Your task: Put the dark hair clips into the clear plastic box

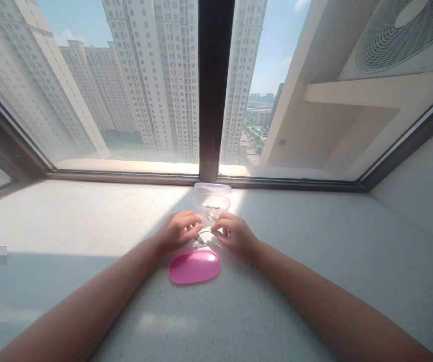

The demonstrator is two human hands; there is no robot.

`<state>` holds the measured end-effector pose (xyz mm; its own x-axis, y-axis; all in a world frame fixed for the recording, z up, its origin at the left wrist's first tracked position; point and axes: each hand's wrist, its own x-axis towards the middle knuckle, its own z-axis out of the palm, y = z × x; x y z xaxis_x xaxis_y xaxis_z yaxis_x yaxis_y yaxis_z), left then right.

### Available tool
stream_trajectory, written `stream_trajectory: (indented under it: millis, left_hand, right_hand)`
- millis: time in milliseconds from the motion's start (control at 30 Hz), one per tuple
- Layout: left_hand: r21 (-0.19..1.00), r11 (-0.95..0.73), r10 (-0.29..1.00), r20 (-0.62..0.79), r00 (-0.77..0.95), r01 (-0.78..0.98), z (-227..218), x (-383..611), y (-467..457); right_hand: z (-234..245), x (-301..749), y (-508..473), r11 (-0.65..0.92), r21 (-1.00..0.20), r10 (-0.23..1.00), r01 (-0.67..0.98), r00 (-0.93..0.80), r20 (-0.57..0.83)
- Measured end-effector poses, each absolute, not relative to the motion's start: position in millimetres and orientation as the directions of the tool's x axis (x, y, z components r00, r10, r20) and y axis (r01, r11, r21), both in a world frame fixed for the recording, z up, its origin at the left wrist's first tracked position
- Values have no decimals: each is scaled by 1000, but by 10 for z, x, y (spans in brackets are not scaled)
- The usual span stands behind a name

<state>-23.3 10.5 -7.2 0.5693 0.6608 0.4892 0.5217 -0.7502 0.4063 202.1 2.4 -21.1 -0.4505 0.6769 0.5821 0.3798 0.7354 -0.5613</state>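
Two hands meet close together at the middle of the window sill [88, 221], and between them runs a thin wire-like piece [204, 233], too small and too washed out by glare to identify. Left hand [177, 231]: fingers curled in, thumb and forefinger closed on the left end of the piece. Right hand [235, 234]: fingertips likewise pinched on the right end. So both are clamped, neither is spread. The piece spans the narrow gap between the two hands, just above the sill surface. It sits directly in front of a clear plastic tub [211, 207] that holds some small dark bits, with what looks like a second clear tub or lid [212, 188] just behind it, against the window frame [209, 90]. A pink oval lid [194, 266] lies flat on the sill just below the hands, touching neither as far as I can see. Risks, as I judge them: the piece is fine and the grip is on fingertips only, so a slip could drop it onto the speckled sill, where it would be hard to spot. The knuckles are very near the light tub, and a nudge could tip it and scatter its contents. Strong backlight hides detail at the fingertips, so handling there is half blind.
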Motion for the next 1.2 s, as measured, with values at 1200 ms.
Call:
stream_trajectory:
  millis: [1200]
  left_hand:
    - [503, -735, 629, 257, 734, 454, -150, -348, 226]
  right_hand:
    - [-148, 2188, 134, -351, -899, 773, -262, -622, -120]
